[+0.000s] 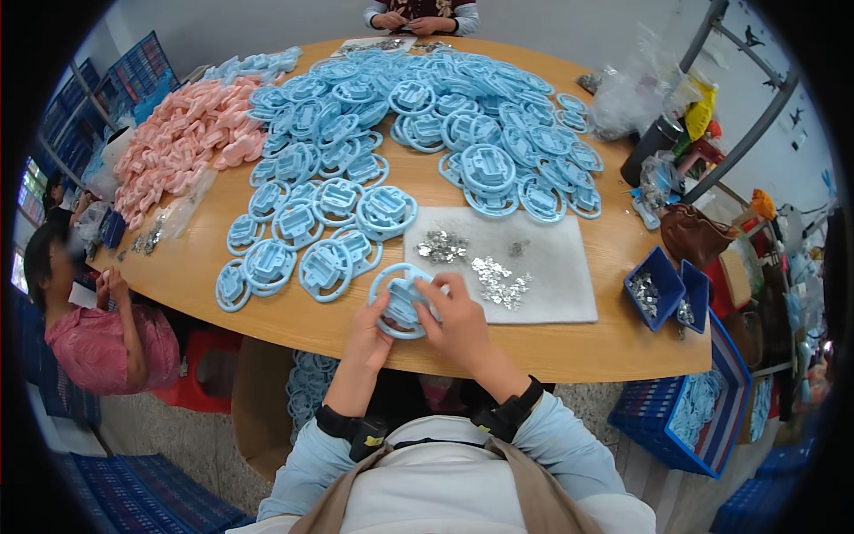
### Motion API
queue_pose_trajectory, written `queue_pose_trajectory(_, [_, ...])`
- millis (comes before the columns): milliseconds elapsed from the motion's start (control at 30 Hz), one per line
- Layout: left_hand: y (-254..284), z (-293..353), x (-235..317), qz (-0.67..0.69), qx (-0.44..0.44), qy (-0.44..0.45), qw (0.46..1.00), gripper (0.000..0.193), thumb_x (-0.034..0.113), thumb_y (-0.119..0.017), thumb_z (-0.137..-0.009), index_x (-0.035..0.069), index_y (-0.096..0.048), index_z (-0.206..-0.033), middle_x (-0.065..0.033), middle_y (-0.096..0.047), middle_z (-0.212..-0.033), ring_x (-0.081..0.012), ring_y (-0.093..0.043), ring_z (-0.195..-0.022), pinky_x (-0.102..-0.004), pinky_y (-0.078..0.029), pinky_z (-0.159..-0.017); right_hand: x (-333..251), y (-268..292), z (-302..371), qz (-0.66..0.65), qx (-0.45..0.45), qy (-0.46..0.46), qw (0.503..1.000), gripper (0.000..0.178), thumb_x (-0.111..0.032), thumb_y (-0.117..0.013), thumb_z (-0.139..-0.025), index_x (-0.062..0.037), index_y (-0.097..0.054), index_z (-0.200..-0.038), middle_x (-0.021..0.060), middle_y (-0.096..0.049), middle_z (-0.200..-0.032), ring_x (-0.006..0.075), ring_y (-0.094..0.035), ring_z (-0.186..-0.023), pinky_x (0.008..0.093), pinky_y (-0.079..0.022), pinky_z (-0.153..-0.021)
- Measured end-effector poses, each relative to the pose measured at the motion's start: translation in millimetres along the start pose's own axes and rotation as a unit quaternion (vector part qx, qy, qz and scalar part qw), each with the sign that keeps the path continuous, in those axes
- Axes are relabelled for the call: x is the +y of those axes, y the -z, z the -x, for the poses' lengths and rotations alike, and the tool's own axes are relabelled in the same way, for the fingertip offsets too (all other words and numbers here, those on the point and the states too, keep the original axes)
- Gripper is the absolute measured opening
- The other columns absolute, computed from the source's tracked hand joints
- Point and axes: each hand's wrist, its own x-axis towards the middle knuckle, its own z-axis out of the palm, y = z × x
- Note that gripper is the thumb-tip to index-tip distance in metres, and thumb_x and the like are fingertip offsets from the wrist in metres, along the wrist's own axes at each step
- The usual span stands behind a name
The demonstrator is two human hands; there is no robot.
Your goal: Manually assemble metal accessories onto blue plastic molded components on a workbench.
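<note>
A light blue plastic ring with a slotted middle piece (400,310) is held above the table's near edge. My left hand (363,336) is closed on its lower left side. Bent fingers of my right hand (460,322) grip its right side, with index finger and thumb over the middle piece. Whether a small metal part sits under those fingers is hidden. Just right of my hands lies a white foam mat (560,267), bearing a pile of shiny small metal pieces (500,282) and a second pile (442,246). Several similar blue rings (326,269) lie to the left.
A large heap of blue rings (485,169) covers the table's middle; pink plastic parts (191,133) are heaped at left. Two blue bins (654,289) with metal pieces stand at the right edge, above a blue crate (640,418). Co-workers sit at left (111,343) and far end (422,13).
</note>
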Motion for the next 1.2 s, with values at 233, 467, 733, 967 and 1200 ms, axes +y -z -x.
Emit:
queue_pose_trajectory(233, [2,12,4,-0.154,-0.157,0.105,0.970,0.038,0.025,-0.060,-0.089,-0.002,-0.052,-0.116,-0.0090,-0.061,-0.106,-0.0169,-0.061,-0.094,-0.0342,-0.050,-0.085,37,22,3,-0.378,-0.082,-0.244,0.890,0.031,-0.014,-0.068,-0.082,0.0041,-0.063,-0.106,-0.0020,-0.061,-0.079,0.0017,-0.045,-0.060,0.0190,-0.035,-0.050])
queue_pose_trajectory(467, [-7,4,7,-0.310,-0.182,0.128,0.924,0.037,0.027,-0.063,-0.087,0.005,-0.053,-0.115,-0.0008,-0.060,-0.100,-0.0108,-0.060,-0.087,-0.0241,-0.049,-0.076,74,32,1,-0.121,-0.039,-0.101,0.987,0.021,-0.011,-0.067,-0.077,-0.0027,-0.067,-0.097,0.0061,-0.061,-0.076,0.0147,-0.055,-0.061,0.0276,-0.042,-0.053])
queue_pose_trajectory(733, [-13,-2,-6,-0.120,-0.067,0.058,0.989,0.031,0.024,-0.060,-0.089,0.005,-0.053,-0.113,-0.0048,-0.061,-0.101,-0.0142,-0.063,-0.086,-0.0276,-0.054,-0.071,99,54,1,0.175,-0.059,-0.157,0.970,0.011,-0.009,-0.059,-0.077,0.0004,-0.063,-0.082,0.0168,-0.056,-0.090,0.0361,-0.060,-0.074,0.0446,-0.049,-0.067])
queue_pose_trajectory(967, [-6,-8,-7,-0.093,-0.058,0.060,0.992,0.032,0.020,-0.060,-0.089,0.003,-0.052,-0.115,-0.0083,-0.063,-0.102,-0.0177,-0.064,-0.086,-0.0321,-0.055,-0.071,110,49,5,0.127,0.005,-0.114,0.985,0.009,-0.008,-0.061,-0.078,-0.0004,-0.063,-0.081,0.0163,-0.058,-0.082,0.0348,-0.059,-0.066,0.0422,-0.048,-0.060])
queue_pose_trajectory(1200, [-7,-12,-12,-0.079,-0.019,0.066,0.994,0.033,0.021,-0.059,-0.090,0.003,-0.052,-0.116,-0.0078,-0.062,-0.102,-0.0175,-0.064,-0.087,-0.0325,-0.056,-0.070,66,34,-7,-0.211,-0.015,-0.262,0.942,0.007,-0.005,-0.064,-0.080,0.0006,-0.064,-0.084,0.0007,-0.057,-0.072,0.0027,-0.045,-0.055,0.0198,-0.035,-0.048])
